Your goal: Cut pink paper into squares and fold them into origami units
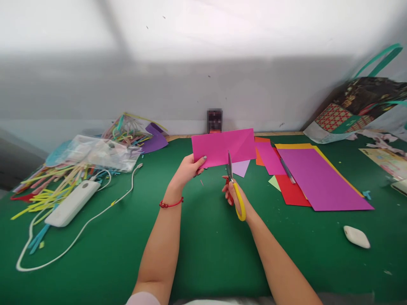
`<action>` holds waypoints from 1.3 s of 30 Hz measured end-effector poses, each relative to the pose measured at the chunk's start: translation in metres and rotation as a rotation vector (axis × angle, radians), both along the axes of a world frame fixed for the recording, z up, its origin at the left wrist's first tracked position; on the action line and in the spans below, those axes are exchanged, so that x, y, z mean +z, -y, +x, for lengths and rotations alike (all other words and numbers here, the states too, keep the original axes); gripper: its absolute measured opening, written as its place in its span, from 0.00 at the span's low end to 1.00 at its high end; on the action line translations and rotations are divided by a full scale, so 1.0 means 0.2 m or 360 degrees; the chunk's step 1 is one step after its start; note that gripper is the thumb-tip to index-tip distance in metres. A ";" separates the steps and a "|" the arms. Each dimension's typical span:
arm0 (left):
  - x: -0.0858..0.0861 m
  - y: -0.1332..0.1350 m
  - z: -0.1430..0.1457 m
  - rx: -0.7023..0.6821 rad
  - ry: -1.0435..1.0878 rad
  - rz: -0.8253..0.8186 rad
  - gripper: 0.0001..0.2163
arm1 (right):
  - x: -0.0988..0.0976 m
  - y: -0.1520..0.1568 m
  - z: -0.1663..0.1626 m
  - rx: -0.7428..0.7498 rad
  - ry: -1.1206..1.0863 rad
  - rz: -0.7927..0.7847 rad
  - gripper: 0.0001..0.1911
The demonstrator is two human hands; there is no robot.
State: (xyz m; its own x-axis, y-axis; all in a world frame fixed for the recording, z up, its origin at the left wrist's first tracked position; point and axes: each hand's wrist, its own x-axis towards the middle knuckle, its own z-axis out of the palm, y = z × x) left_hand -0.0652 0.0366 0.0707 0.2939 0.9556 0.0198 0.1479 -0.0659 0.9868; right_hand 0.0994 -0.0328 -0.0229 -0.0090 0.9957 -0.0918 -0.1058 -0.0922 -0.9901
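Magenta paper [210,148] is the thing in hand, raised above the green tabletop [203,254] in front of the person. The left hand [190,168] pinches it at its lower left corner, thumb on the near face. The right hand [234,195] is closed around the handles of the scissors [229,169], whose blades point upward and overlap the lower edge of the sheet in view; whether they bite into it cannot be told. As for progress, faint creases on the sheet suggest that some folding is done, while cutting looks barely begun: its outline reads as 1 whole rectangle, with no open slit visible. By that judgement nearly all of the cutting is left, though how many cuts it needs cannot be told. To the right, a purple sheet [324,182] overlaps a red sheet [294,197], with a pen [288,171] along its left edge. A pale green scrap [274,183] lies nearby, and a heap of thin strips [47,195] spreads at the far left.
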 end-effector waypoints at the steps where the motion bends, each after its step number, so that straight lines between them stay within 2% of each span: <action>1: 0.00 0.00 0.00 -0.0002 -0.0004 -0.0005 0.13 | 0.00 0.00 0.00 -0.0002 -0.0002 0.0001 0.29; 10: 0.01 0.01 0.00 -0.0022 -0.0039 -0.0014 0.13 | 0.03 0.00 0.00 -0.0013 0.0011 -0.0028 0.33; 28: 0.02 0.02 0.02 -0.0001 -0.0051 -0.0009 0.13 | 0.03 0.01 0.00 -0.0016 0.0007 -0.0022 0.31; 39: 0.00 0.00 0.01 0.0014 -0.0016 0.0033 0.12 | 0.02 0.01 0.00 -0.0017 0.0007 -0.0018 0.31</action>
